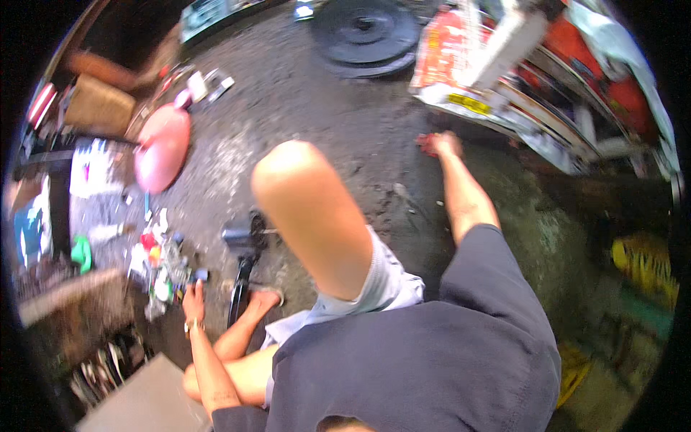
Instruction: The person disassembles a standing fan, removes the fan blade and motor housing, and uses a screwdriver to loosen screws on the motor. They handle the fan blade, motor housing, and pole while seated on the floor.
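I sit low on a rough concrete floor [317, 108], one bare knee raised in the middle of the view. My right hand [440, 144] reaches far forward and closes on a small red thing [425, 144] lying on the floor beside a red and white machine [518, 79]. My left hand [193, 297] rests down on the floor at the lower left, fingers together, touching a heap of small parts and scraps [160, 268]. A dark metal tool with a boxy head [241, 248] lies just right of that hand, by my foot.
A pink rounded container [163, 147] lies at the left. A dark round disc [366, 32] sits at the top. A cardboard box [99, 106] and cluttered shelves fill the far left. Yellow items [644, 263] lie at the right. A grey slab [144, 399] sits at the lower left.
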Tool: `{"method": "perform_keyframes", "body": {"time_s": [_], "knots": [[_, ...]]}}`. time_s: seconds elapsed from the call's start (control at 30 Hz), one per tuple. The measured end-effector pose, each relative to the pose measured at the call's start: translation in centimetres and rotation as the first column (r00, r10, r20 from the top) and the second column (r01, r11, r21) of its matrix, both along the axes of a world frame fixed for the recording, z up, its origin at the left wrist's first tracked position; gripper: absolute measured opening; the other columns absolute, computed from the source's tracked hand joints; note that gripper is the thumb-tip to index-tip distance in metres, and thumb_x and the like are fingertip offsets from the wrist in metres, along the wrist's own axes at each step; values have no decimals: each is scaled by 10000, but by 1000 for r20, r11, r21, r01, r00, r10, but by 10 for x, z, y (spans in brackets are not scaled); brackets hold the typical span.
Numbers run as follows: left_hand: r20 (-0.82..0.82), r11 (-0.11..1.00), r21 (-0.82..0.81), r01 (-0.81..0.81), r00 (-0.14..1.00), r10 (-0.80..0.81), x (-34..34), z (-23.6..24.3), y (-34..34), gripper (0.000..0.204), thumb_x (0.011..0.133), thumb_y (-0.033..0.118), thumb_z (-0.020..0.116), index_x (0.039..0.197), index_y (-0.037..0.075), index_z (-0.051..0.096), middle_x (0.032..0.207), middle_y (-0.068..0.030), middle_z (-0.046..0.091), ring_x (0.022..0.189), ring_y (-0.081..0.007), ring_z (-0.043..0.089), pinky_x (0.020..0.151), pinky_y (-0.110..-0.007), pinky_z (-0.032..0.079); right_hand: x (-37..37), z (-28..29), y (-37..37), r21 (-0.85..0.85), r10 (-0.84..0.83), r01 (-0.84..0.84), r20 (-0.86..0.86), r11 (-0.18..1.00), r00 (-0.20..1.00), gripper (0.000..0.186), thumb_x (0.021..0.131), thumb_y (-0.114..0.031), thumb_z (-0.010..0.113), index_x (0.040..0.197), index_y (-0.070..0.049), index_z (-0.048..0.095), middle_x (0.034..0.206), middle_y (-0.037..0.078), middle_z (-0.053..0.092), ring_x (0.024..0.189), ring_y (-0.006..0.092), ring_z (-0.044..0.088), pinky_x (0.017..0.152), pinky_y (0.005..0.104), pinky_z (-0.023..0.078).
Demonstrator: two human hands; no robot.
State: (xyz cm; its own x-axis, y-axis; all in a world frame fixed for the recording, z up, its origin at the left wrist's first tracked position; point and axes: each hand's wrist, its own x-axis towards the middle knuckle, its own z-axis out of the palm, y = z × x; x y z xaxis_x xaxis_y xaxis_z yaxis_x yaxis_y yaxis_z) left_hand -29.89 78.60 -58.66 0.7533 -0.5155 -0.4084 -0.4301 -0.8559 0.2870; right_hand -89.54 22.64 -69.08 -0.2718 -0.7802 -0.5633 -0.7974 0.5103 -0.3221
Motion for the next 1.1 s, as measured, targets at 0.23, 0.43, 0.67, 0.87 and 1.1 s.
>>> {"method": "perform_keyframes", "body": {"time_s": [0.23, 0.43, 0.67, 0.87, 1.1], "knots": [[105, 975, 53, 216, 970, -221, -23, 97, -66, 515, 930, 535, 565, 1016, 32, 635, 931, -213, 693, 909, -394, 656, 796, -452, 494, 10, 52, 10, -550, 254, -108, 197, 828, 947, 260, 853, -236, 726, 966, -2, 724, 903, 113, 733, 869, 188, 688, 800, 323, 524], [222, 959, -70, 274, 942, -253, 17, 177, -80, 487, 920, 525, 586, 1018, 50, 633, 898, -202, 694, 862, -390, 666, 746, -450, 503, 169, 288, 74, -894, 704, 89, 405, 440, 583, 220, 885, -149, 729, 1070, -31, 708, 939, 12, 693, 793, 67, 579, 720, 227, 464], [299, 946, -165, 278, 928, -220, 32, 189, -103, 474, 923, 500, 585, 1010, 39, 649, 975, -204, 676, 949, -358, 656, 804, -433, 501, 279, 466, 196, -947, 894, 303, -226, -108, -388, 138, 740, -57, 745, 837, -46, 647, 848, 98, 687, 747, 202, 588, 670, 292, 473], [-18, 949, -247, 195, 978, -206, 13, 173, -101, 357, 918, 361, 667, 994, 13, 639, 798, -105, 673, 761, -226, 650, 714, -356, 499, 323, 458, 245, -854, 735, 481, -194, 200, -650, 21, 810, -72, 688, 811, -77, 708, 745, 72, 701, 735, 188, 527, 517, 273, 387], [6, 932, -271, 240, 969, -247, 4, 193, -106, 363, 923, 359, 666, 1054, 22, 638, 841, -101, 672, 728, -184, 620, 668, -334, 478, 332, 441, 244, -895, 725, 372, -84, 247, -683, 44, 794, -95, 690, 776, -70, 722, 738, 63, 694, 723, 188, 512, 543, 293, 392]]}}
